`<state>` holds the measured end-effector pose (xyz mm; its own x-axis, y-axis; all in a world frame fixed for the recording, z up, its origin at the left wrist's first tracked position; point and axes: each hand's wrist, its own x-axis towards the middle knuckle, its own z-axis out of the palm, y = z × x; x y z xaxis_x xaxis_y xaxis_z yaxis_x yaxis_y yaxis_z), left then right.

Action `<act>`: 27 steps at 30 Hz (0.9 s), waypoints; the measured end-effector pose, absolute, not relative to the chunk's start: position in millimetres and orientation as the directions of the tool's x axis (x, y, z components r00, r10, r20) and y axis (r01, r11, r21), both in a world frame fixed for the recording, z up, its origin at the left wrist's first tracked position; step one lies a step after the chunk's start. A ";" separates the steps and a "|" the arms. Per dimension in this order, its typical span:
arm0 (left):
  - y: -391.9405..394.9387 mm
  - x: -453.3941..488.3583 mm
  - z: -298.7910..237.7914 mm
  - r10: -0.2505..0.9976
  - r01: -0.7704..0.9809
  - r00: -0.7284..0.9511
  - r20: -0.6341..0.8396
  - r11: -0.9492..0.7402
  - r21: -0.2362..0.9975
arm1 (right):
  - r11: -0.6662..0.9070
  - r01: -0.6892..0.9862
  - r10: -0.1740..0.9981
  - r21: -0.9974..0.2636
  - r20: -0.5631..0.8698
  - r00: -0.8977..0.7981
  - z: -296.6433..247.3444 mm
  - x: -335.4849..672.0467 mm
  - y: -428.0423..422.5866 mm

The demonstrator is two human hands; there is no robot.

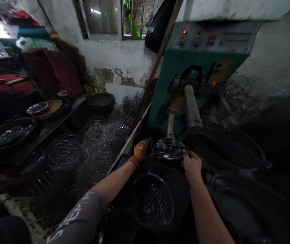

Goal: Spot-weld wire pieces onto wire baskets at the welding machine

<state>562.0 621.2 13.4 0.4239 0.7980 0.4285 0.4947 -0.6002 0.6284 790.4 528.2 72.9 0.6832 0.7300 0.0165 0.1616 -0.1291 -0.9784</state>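
Between my two hands is a round wire rack (169, 155), held by its edges under the arms of a green spot-welding machine (157, 88). My left hand (141, 149), in an orange glove, is closed on the rack's left edge. My bare right hand (192, 163) pinches its right edge. The machine's thick upper arm (192, 108) and thinner lower arm (170, 125) come down right behind the rack, where their tips meet its wires. Below my hands sits a dark bowl (169, 203) with many small shiny metal pieces (153, 202).
Wire racks (64, 150) and tangled wire (119, 125) pile up on the left, beyond a wooden board (129, 140). Dark basins (7, 134) stand farther left, and another basin (236, 210) is at the lower right. A printed crate (24, 218) is at the lower left.
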 end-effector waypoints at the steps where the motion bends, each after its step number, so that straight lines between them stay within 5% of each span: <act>1: 621.1 562.5 16.0 0.793 0.506 0.428 0.435 -0.608 0.611 | -0.126 0.116 0.722 -0.985 -0.011 0.692 73.7 789.1 527.5; 12: 627.6 565.0 14.7 0.726 0.519 0.466 0.506 -0.687 0.508 | -0.135 0.018 0.662 -0.991 -0.077 0.746 81.1 785.9 529.3; 18: 626.3 566.8 2.3 0.791 0.487 0.440 0.425 -0.608 0.627 | -0.237 0.076 0.673 -0.969 -0.107 0.732 78.5 787.1 530.9; 22: 626.4 562.8 -8.3 0.869 0.510 0.424 0.253 -0.460 0.726 | -0.403 0.344 0.664 -0.848 -0.012 0.748 89.2 789.2 523.3; 27: 630.1 559.4 -9.7 0.820 0.467 0.488 0.300 -0.535 0.704 | -0.488 0.746 0.770 -0.453 0.179 0.613 115.0 754.6 512.5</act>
<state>559.4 630.1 -9.7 0.4876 0.8198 0.3003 0.4665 -0.5355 0.7040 754.6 512.5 115.0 0.6128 0.7697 0.1791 0.7457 -0.4881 -0.4535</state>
